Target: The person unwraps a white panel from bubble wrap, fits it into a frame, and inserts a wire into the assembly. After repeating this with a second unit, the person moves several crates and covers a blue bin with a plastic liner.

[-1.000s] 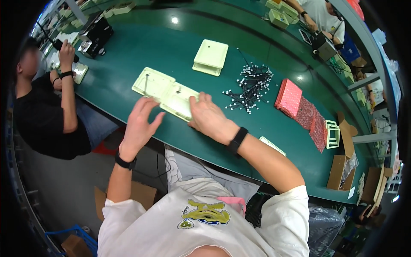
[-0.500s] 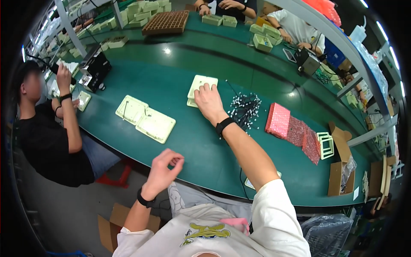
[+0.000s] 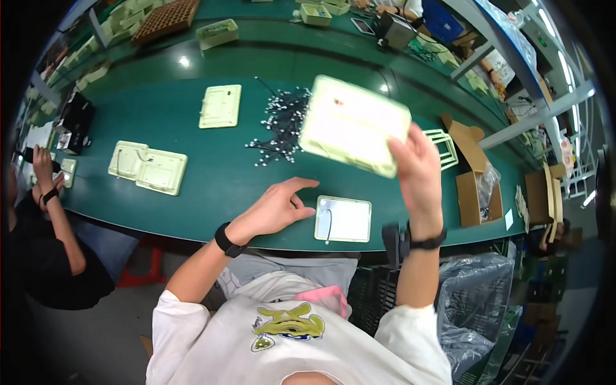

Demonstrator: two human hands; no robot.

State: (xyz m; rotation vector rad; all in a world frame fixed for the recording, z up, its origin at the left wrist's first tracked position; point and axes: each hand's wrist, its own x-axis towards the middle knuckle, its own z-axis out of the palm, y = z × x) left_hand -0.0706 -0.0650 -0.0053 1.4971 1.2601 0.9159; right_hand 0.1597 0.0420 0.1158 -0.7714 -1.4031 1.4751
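Observation:
My right hand (image 3: 418,173) grips one edge of a pale yellow-green plastic cover (image 3: 356,125), raised above the table and tilted. Below it, near the table's front edge, lies a rectangular panel (image 3: 343,219) with a pale frame, a shiny whitish face and a short dark cable across it. My left hand (image 3: 273,208) is just left of that panel, fingers apart and holding nothing. A similar pale cover (image 3: 220,106) lies flat farther back. Between it and the raised cover is a heap of black cables with white ends (image 3: 282,125).
Two joined pale casings (image 3: 149,168) lie to the left, near a co-worker's hands (image 3: 45,173). Pale frames (image 3: 443,151) and an open cardboard box (image 3: 478,196) stand at the right. The raised cover hides part of the table behind it.
My right hand has lifted a cover off the far stack and brought it right and nearer. My left hand has opened and moved beside the framed panel. The view has swung right.

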